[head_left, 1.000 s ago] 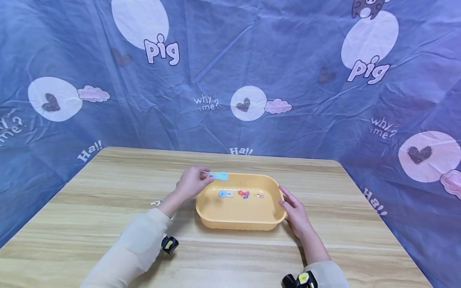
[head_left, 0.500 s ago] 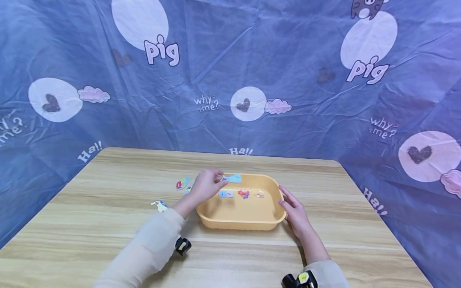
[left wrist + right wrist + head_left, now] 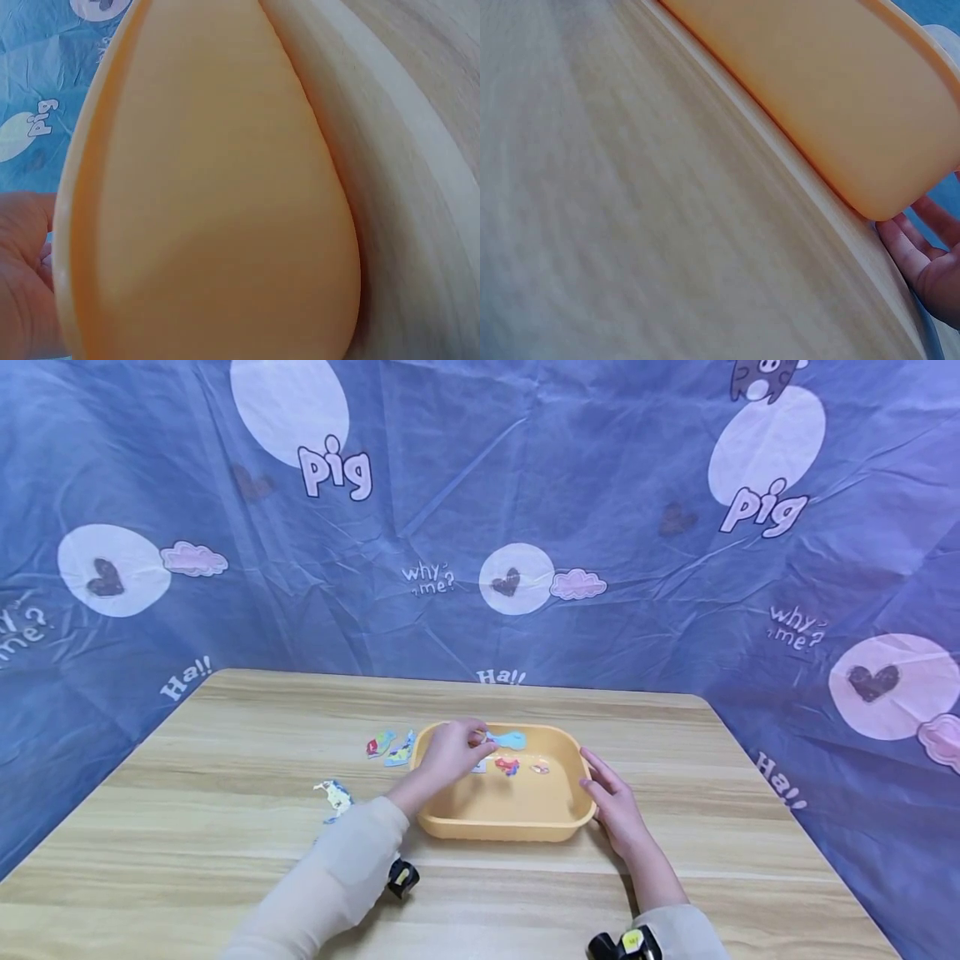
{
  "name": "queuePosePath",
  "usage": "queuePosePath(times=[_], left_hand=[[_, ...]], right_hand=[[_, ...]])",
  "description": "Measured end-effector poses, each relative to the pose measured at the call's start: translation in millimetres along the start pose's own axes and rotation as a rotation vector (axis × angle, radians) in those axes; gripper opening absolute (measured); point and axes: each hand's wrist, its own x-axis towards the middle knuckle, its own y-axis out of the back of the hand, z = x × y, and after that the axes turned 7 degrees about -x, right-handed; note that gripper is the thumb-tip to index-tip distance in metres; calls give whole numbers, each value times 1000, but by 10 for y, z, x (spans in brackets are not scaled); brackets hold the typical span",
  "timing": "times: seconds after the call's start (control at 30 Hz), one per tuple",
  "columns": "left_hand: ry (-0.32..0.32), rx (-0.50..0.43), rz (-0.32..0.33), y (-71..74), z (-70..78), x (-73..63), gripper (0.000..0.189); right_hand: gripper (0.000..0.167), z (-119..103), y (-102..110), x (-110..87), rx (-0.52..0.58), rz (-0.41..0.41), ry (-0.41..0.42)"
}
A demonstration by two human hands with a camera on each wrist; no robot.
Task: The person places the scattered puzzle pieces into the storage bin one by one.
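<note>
My left hand (image 3: 453, 753) is over the left part of a yellow plastic basin (image 3: 502, 831), pinching a flat light-blue cutout piece (image 3: 512, 740) between thumb and fingers. The piece points right, above the basin's back part. On the basin floor lie a red and blue piece (image 3: 507, 766), a small pale pink one (image 3: 539, 768) and a blue and white one (image 3: 479, 767) partly covered by the hand. My right hand (image 3: 617, 806) grips the basin's right end, thumb at the rim. In the left wrist view the basin wall (image 3: 210, 172) hides most of the left hand.
Left of the basin, a red and green piece (image 3: 380, 743) and a blue and yellow piece (image 3: 401, 750) lie on the wooden table (image 3: 225, 777). Nearer the left sleeve is a white and blue piece (image 3: 336, 795). A blue patterned cloth (image 3: 450, 643) hangs behind the table.
My left hand has moved right with the light-blue piece, from the basin's back left corner to over its inside. Pieces on the table came into view. The right hand stays put.
</note>
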Motion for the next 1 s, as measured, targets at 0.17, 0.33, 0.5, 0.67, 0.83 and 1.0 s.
queuePosePath(times=[0.17,0.33,0.5,0.67,0.83,1.0], left_hand=[[-14,4,-2,-83,19,14,34],[-39,45,1,-138,55,41,31],[-64,102,-8,-191,74,62,18],[-79,128,-38,-241,69,72,27],[-92,146,-47,-289,59,79,30],[-101,161,-40,-334,34,84,29]], right_hand=[[51,11,5,-5,-5,-4,-1],[51,18,16,-2,-6,-6,8],[51,24,33,-1,-8,-14,9],[51,30,34,3,-7,-12,14],[51,36,30,5,-2,-10,20],[51,41,26,8,4,-12,21]])
